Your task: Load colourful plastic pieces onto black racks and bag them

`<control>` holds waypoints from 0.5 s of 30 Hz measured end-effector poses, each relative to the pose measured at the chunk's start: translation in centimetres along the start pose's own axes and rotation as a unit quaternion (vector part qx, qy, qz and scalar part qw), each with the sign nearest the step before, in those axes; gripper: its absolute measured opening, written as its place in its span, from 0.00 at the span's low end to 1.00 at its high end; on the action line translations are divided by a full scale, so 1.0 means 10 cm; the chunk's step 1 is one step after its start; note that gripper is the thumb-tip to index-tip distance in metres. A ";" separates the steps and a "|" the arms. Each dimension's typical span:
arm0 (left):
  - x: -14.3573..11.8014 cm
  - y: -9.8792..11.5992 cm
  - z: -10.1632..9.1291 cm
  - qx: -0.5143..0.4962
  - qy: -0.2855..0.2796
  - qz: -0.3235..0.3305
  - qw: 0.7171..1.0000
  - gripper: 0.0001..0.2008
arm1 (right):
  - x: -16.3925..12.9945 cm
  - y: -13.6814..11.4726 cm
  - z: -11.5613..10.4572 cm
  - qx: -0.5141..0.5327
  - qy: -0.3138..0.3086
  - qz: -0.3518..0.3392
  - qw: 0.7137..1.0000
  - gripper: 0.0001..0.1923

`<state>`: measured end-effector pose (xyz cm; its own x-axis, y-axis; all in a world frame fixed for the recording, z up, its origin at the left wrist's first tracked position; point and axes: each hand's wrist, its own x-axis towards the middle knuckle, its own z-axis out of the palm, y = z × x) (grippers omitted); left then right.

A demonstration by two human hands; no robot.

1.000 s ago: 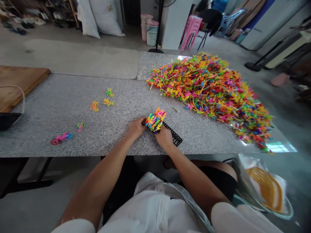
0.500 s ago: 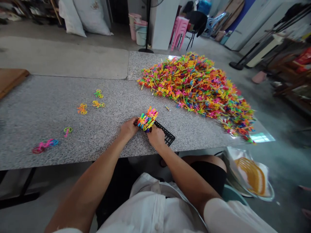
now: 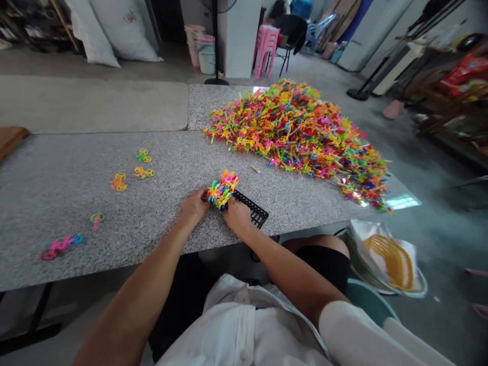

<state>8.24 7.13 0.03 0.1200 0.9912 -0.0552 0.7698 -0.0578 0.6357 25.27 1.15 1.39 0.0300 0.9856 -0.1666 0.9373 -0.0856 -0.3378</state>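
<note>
Your two hands meet at the near edge of a speckled granite table (image 3: 76, 173), closed from either side around one bundle of bright plastic pieces (image 3: 222, 188). Your left hand (image 3: 194, 206) pinches the bundle's left end; your right hand (image 3: 237, 215) presses against its near right side, fingers curled in. The bundle, a tight clump of yellow, pink, blue and orange loops, sits on the left end of one black plastic grid tray (image 3: 252, 210), which runs out to the right from between your hands, flat and slotted.

Far right of your hands, one broad heap of the same multicoloured pieces (image 3: 297, 132) spreads across the table, too many to count. To the left lie five small stray clusters: three yellow-orange ones (image 3: 133, 170) grouped together, a single green-and-pink one (image 3: 95, 219) nearer, and a pink-and-blue one (image 3: 61, 246) nearest the left edge. On the floor at right, one orange mesh basket (image 3: 392, 259) rests in a clear bag.
</note>
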 end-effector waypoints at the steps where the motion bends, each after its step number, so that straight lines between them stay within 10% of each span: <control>1: 0.00 0.00 0.00 0.005 0.001 0.001 1.000 0.25 | 0.02 0.05 -0.04 0.008 -0.011 -0.022 1.000 0.16; 5: 0.02 -0.04 0.00 0.024 -0.003 -0.008 1.000 0.23 | 0.31 0.45 -0.40 0.045 -0.056 -0.057 0.996 0.14; 15: 0.05 -0.12 0.01 0.025 -0.002 0.001 1.000 0.21 | 1.57 1.29 -1.01 -0.003 0.101 0.174 0.980 0.22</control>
<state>7.46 7.71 -0.83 0.1242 0.9906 -0.0581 0.7999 -0.0654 0.5966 41.35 17.00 3.74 0.4153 0.9059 -0.0832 0.8601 -0.4208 -0.2883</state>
